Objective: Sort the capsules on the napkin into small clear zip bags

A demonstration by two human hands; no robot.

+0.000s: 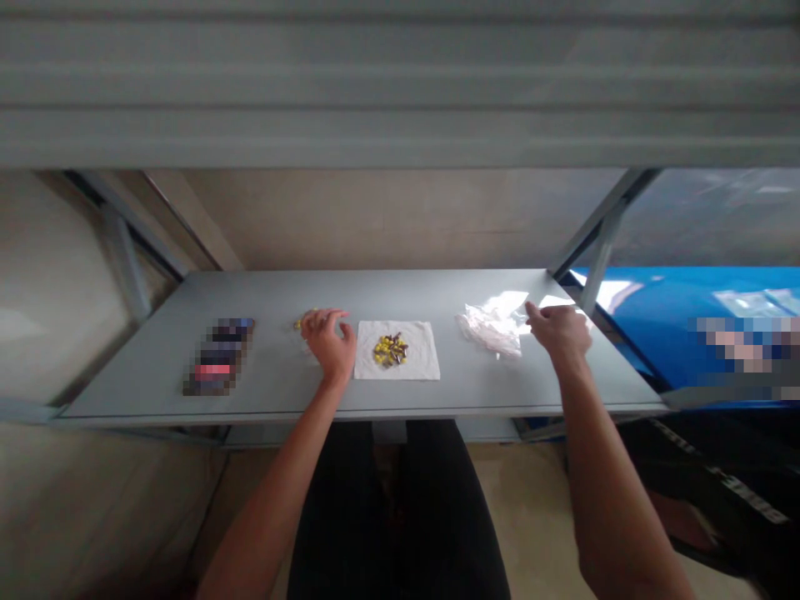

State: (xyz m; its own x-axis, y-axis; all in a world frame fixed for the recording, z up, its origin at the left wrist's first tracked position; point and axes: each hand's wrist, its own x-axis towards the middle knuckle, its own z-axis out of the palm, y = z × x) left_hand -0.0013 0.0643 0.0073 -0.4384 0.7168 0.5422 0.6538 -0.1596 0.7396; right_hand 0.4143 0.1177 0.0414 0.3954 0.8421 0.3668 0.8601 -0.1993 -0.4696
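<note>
My left hand (329,342) hovers at or just above the table with its fingers loosely curved and the thumb apart, holding nothing that I can see. Partly hidden behind its fingers are a few small yellow pieces (297,324), which seem to lie in or on clear plastic. To the right of that hand, a heap of yellow and dark brown capsules (391,351) rests on a white cloth or paper sheet (423,367). My right hand (561,332) is closed beside a pile of clear plastic bags (493,327). Whether its fingers grip anything is hidden.
A blurred-out dark object with a red patch (218,358) lies on the grey table (143,375) at the left. A shelf (400,92) spans overhead, with metal posts at both sides. At the right are a blue table (650,333) and part of another person in dark clothing (700,475).
</note>
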